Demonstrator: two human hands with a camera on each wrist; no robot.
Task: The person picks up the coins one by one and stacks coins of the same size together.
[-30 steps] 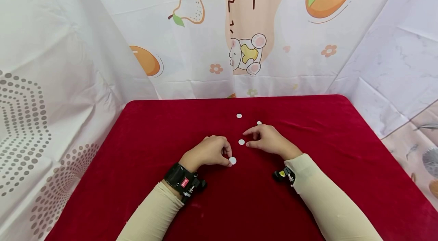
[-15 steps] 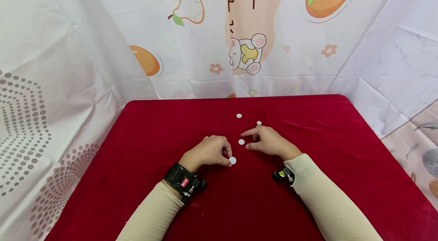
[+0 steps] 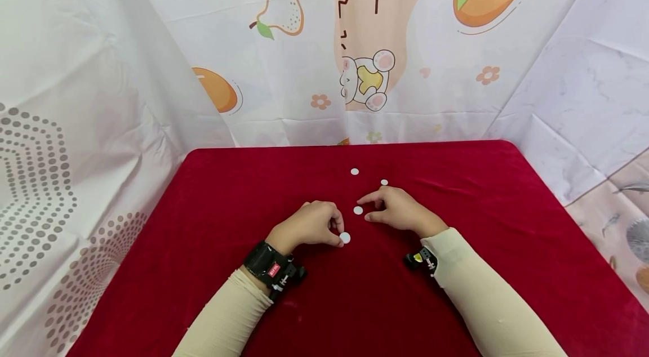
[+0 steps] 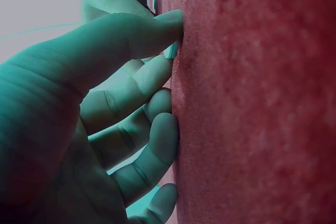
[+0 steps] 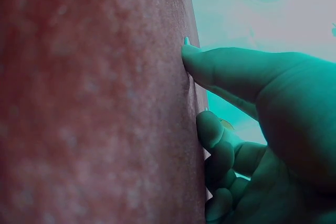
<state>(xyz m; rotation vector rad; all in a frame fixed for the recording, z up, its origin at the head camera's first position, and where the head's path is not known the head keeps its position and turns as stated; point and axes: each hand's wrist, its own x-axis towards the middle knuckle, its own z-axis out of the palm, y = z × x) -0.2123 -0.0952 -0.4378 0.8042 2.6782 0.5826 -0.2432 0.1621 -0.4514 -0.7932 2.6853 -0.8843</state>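
Observation:
In the head view, a white round disc (image 3: 345,237) lies on the red cloth at the fingertips of my left hand (image 3: 310,226). Thumb and index finger pinch its edge; the left wrist view shows the thin white disc (image 4: 170,51) edge-on between them. My right hand (image 3: 398,208) rests low on the cloth, thumb and index finger spread apart. A second white disc (image 3: 358,210) lies just left of the gap between those fingers, apparently untouched. Behind the right knuckles sits another white disc (image 3: 384,182), and farther back one more white disc (image 3: 354,172).
The red cloth (image 3: 243,182) covers the table, with slight wrinkles at the right. A printed white curtain (image 3: 284,75) hangs behind the far edge, and pale sheets (image 3: 76,64) close off the sides. Each wrist wears a black camera mount (image 3: 271,268).
My right index finger has stretched a little to the left, widening its gap from the thumb. My left hand and the discs have stayed where they were.

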